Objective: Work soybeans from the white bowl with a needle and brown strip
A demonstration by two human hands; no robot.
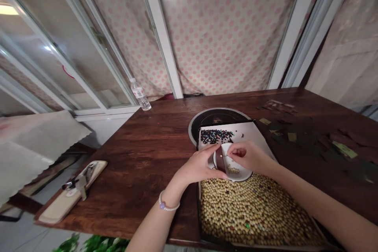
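My left hand (196, 166) holds a brown strip (220, 161) between thumb and fingers, over a small white dish (243, 175). One pale bead shows on the strip. My right hand (242, 155) is closed in a pinch at the strip's right side, on a thin dark thing too fine to name. A few cream beads (233, 170) lie in the dish. Under and around it is a dark-edged tray (199, 214) with a white lining. Many cream beads (251, 212) cover the tray's near part, and dark shiny beads (216, 136) lie at its far left.
The tray overlaps a round black plate (203, 117) set in the wooden table (138, 157). Brown scraps (280, 107) and yellowish labels (344, 149) lie on the right. A water bottle (141, 95) stands at the back left. A pale board with a metal clamp (80, 186) sits near the left edge.
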